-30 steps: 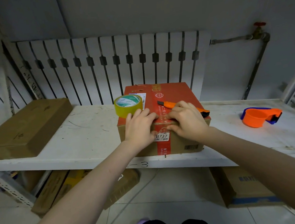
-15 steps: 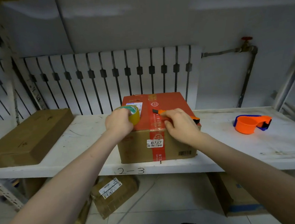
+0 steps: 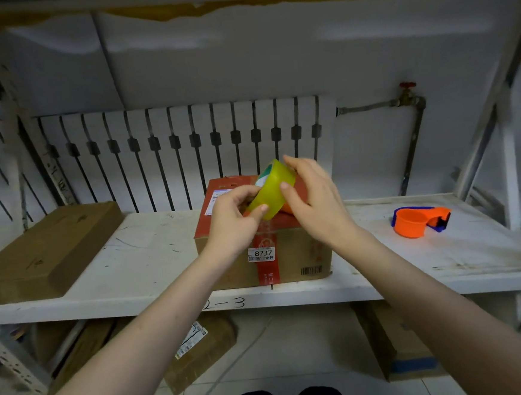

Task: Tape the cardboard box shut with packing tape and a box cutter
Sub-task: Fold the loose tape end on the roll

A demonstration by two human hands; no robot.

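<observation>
The yellow packing tape roll (image 3: pixel 271 190) is gripped by the left hand (image 3: pixel 235 218) at its lower edge and by the right hand (image 3: pixel 310 198) at its right side, held tilted above the taped cardboard box (image 3: pixel 289 257). The box is set on the white shelf (image 3: pixel 151 255); an orange tape dispenser (image 3: pixel 418 220) lies well apart to the right.

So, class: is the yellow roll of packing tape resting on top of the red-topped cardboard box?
No. Both the left hand and right hand hold the yellow roll of packing tape lifted above the red-topped cardboard box.
</observation>
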